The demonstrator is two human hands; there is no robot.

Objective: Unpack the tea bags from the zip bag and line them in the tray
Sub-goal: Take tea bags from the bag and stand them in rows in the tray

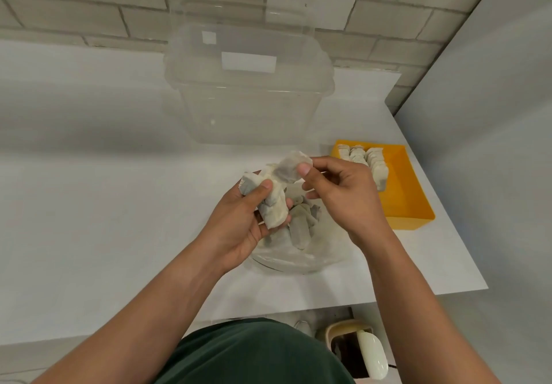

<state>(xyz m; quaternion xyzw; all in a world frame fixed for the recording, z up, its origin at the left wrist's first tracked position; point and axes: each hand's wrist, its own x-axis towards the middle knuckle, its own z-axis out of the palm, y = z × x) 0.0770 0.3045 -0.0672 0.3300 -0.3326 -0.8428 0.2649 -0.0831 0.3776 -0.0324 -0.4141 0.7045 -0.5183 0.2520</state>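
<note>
We note a white bench (104, 189) set against a wall (89, 10) of pale grey tiles laid in a brick pattern; a plain light panel (493, 100) closes the right side. A clear plastic box (251, 109) stands at the back of the bench. In front of it the zip bag (298, 259) lies on the bench, directly under both hands, with loose tea bags (300, 228) inside it. The left hand (239, 219) is raised just above the zip bag; its grip is curled round a bundle (274, 204) of several tea bags, thumb pressed on top. The right hand (343, 195) pinches a single tea bag (291, 165) between thumb and forefinger at the upper end of the bundle; its other fingers are loosely bent and hold nothing. The orange tray (406, 198) sits on the bench just right of the right hand, near the bench's right edge. A row (370, 162) of tea bags stands along the tray's left wall. A cream object (370, 353) lies on the floor below the bench's front edge.
</note>
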